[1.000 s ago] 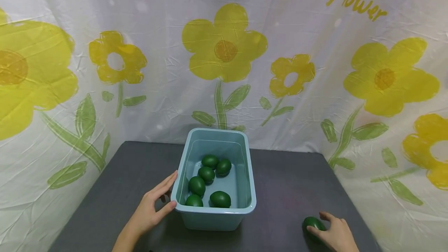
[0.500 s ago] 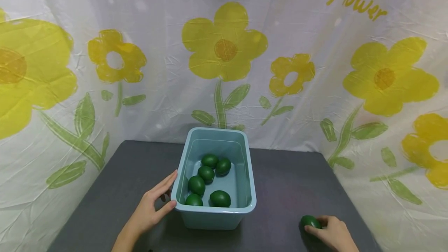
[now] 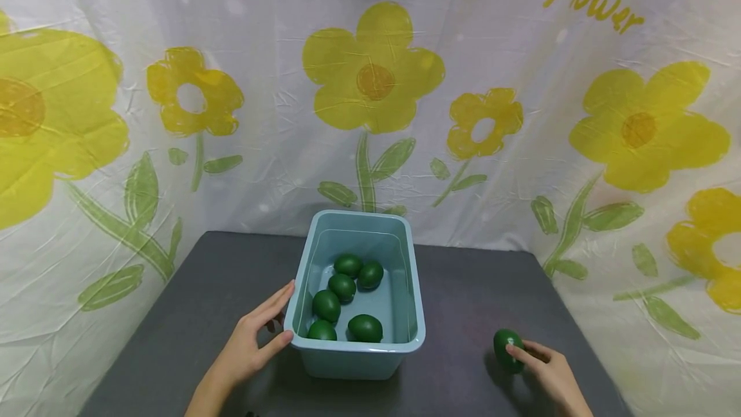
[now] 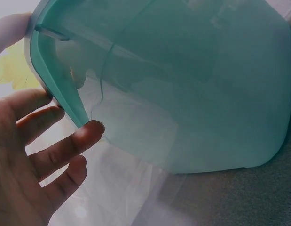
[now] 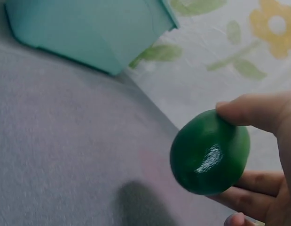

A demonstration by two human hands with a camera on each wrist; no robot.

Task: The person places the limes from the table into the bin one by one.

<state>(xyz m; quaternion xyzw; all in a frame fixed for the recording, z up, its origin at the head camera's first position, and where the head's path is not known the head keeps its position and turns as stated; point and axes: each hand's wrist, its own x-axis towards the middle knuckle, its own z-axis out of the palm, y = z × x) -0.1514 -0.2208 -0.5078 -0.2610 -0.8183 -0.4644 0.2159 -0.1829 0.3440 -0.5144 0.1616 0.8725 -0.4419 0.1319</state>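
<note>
In the head view a light blue plastic bin (image 3: 415, 301) stands on the table with several dark green limes (image 3: 365, 328) lying in it. My left hand (image 3: 249, 343) rests at the bin's near left corner, thumb and extended fingers touching the rim. The left wrist view has these fingertips (image 4: 91, 133) against the bin's outer side (image 4: 206, 94). To the right, my right hand (image 3: 550, 369) pinches another lime (image 3: 508, 351) between thumb and fingers, raised a little over the table. In the right wrist view this lime (image 5: 208, 155) shows glossy and whole.
The dark grey table (image 3: 463, 295) carries the bin near its middle. A white cloth with yellow flowers (image 3: 373, 82) hangs round the back and both sides. Between the bin and the held lime lies a stretch of table surface.
My right hand has taken hold of the lime on the right and lifted it off the table, turning it upright. The left hand and the bin stay put.
</note>
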